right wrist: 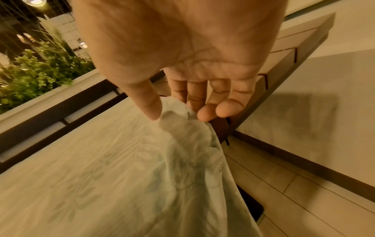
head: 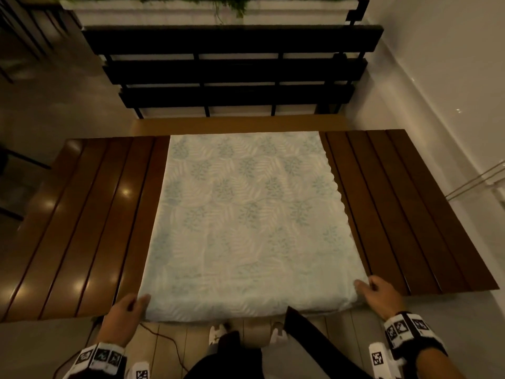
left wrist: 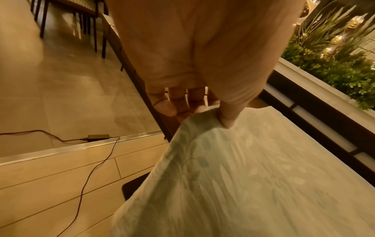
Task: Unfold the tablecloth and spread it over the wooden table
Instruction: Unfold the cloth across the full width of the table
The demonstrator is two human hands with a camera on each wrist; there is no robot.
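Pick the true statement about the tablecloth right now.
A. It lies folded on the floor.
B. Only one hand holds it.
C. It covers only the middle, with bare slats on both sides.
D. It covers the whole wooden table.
C: the tablecloth lies over the middle of the wooden table, slats bare either side, while the left hand and right hand each pinch a near corner.

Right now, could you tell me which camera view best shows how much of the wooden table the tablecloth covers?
The head view: the tablecloth covers only the middle of the wooden table, with bare slats on both sides. The wrist views show just the near corners, pinched by the left hand and right hand.
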